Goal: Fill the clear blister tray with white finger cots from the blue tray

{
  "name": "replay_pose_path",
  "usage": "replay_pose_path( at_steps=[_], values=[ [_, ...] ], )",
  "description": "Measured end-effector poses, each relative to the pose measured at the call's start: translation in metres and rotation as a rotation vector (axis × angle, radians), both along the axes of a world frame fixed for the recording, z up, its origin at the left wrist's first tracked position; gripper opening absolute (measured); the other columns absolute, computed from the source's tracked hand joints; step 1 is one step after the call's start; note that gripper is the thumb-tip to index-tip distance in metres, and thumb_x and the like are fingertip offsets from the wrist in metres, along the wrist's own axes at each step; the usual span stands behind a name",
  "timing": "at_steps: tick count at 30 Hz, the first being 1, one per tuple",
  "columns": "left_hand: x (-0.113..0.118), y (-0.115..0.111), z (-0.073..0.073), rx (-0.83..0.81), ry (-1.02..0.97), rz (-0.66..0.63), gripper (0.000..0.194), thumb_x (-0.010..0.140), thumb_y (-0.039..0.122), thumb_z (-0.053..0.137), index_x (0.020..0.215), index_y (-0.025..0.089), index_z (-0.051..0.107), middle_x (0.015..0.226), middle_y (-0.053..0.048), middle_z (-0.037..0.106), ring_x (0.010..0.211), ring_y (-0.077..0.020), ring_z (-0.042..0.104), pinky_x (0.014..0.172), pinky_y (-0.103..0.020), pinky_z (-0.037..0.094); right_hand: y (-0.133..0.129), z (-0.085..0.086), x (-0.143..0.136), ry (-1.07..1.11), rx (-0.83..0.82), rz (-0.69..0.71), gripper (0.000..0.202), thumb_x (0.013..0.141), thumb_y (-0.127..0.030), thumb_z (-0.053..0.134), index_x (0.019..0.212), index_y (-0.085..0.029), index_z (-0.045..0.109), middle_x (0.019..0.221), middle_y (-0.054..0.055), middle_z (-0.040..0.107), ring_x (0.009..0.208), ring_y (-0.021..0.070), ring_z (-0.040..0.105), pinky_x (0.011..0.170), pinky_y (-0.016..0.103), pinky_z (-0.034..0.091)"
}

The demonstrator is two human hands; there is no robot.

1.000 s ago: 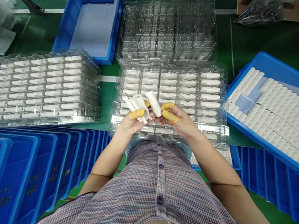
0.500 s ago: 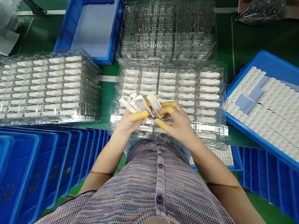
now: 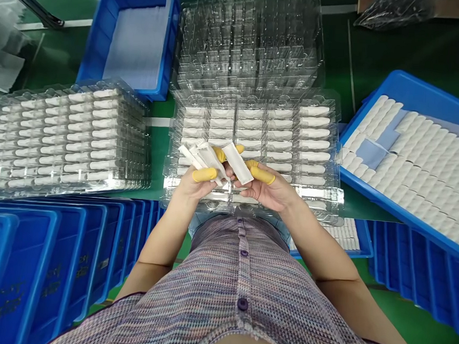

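Note:
Over a clear plastic tray [image 3: 335,197] filled with rows of white pieces, both of my hands meet at the middle. Several slim white plastic casings [image 3: 206,157] are fanned out in my left hand [image 3: 192,184], under its yellow-covered thumb. One more white casing [image 3: 238,163] lies slanted between the hands, its hollow-looking face up. My right hand [image 3: 271,188] pinches it at its lower right side, and a yellow-covered left fingertip shows at its upper end. Yellow finger cots cover several fingertips on both hands.
Filled clear trays [image 3: 132,151] are stacked on the left. Nested clear trays [image 3: 250,34] stand behind. A blue bin [image 3: 169,45] holds pale sheets; another blue bin [image 3: 415,81] on the right holds rows of white casings. Blue crates [image 3: 28,269] line the table's near edge.
My right fingers have shifted on the single casing, which now lies flatter and shows more of its face. The right thumb has moved out of sight. The whole view has shifted slightly.

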State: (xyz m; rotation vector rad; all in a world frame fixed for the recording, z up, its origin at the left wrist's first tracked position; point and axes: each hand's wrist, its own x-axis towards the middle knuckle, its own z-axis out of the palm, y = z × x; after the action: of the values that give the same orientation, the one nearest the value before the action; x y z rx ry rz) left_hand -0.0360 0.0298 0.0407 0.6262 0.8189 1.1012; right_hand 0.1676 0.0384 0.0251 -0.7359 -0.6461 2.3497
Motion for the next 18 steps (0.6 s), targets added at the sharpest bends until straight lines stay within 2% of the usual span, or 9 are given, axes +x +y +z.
replay_pose_path(
  at_steps=[3, 5, 7, 9, 11, 14, 18],
  values=[
    [0.002, 0.0, -0.001, -0.06, 0.023, 0.018, 0.055, 0.046, 0.048, 0.102, 0.084, 0.024, 0.071, 0.081, -0.003, 0.069, 0.069, -0.0185, 0.063, 0.066, -0.036, 0.059, 0.0, -0.005, 0.004, -0.063, 0.09, -0.032, 0.05, 0.074, -0.052, 0.093, 0.103, -0.023, 0.066, 0.095, 0.002, 0.078, 0.085, 0.0167, 0.079, 0.073, 0.027, 0.068],
    [0.005, -0.002, -0.002, -0.093, 0.022, 0.081, 0.054, 0.046, 0.042, 0.103, 0.085, 0.024, 0.07, 0.08, -0.002, 0.069, 0.072, -0.0185, 0.066, 0.067, -0.034, 0.06, 0.0, -0.007, 0.016, -0.161, 0.227, -0.103, 0.05, 0.073, -0.052, 0.094, 0.102, -0.025, 0.064, 0.094, 0.001, 0.077, 0.084, 0.0171, 0.078, 0.071, 0.029, 0.067],
    [0.008, -0.003, -0.002, -0.095, -0.007, 0.152, 0.054, 0.046, 0.034, 0.104, 0.086, 0.024, 0.07, 0.083, 0.0, 0.071, 0.072, -0.0159, 0.067, 0.071, -0.032, 0.062, -0.002, -0.006, 0.038, -0.329, 0.453, -0.225, 0.045, 0.074, -0.047, 0.093, 0.102, -0.026, 0.064, 0.096, 0.001, 0.077, 0.084, 0.0181, 0.077, 0.074, 0.032, 0.065],
    [0.01, -0.005, -0.002, -0.088, -0.049, 0.176, 0.052, 0.048, 0.031, 0.105, 0.085, 0.024, 0.069, 0.082, 0.002, 0.072, 0.071, -0.014, 0.068, 0.074, -0.03, 0.063, -0.007, -0.003, 0.069, -0.575, 0.745, -0.307, 0.033, 0.079, -0.039, 0.089, 0.101, -0.026, 0.068, 0.1, 0.002, 0.078, 0.089, 0.0202, 0.077, 0.081, 0.037, 0.064],
    [0.011, -0.005, -0.003, -0.097, -0.065, 0.174, 0.051, 0.05, 0.032, 0.105, 0.087, 0.024, 0.07, 0.08, 0.002, 0.073, 0.07, -0.0142, 0.07, 0.073, -0.029, 0.064, -0.016, 0.003, 0.1, -0.806, 1.042, -0.251, 0.021, 0.084, -0.032, 0.083, 0.102, -0.026, 0.072, 0.102, 0.003, 0.08, 0.094, 0.0223, 0.076, 0.086, 0.04, 0.062],
    [0.016, -0.003, -0.006, -0.14, -0.053, 0.187, 0.059, 0.049, 0.032, 0.105, 0.096, 0.023, 0.072, 0.08, 0.002, 0.075, 0.069, -0.0155, 0.073, 0.069, -0.028, 0.065, -0.032, 0.008, 0.132, -0.987, 1.39, -0.029, 0.015, 0.091, -0.022, 0.074, 0.106, -0.026, 0.075, 0.102, 0.003, 0.081, 0.093, 0.0224, 0.075, 0.082, 0.037, 0.059],
    [0.029, 0.0, -0.007, -0.153, -0.032, 0.132, 0.07, 0.048, 0.031, 0.105, 0.109, 0.024, 0.071, 0.082, 0.001, 0.075, 0.067, -0.0164, 0.073, 0.061, -0.025, 0.063, -0.047, 0.002, 0.133, -1.19, 1.682, 0.136, 0.015, 0.095, -0.016, 0.066, 0.105, -0.022, 0.076, 0.1, 0.005, 0.082, 0.092, 0.0243, 0.072, 0.08, 0.037, 0.054]
  ],
)
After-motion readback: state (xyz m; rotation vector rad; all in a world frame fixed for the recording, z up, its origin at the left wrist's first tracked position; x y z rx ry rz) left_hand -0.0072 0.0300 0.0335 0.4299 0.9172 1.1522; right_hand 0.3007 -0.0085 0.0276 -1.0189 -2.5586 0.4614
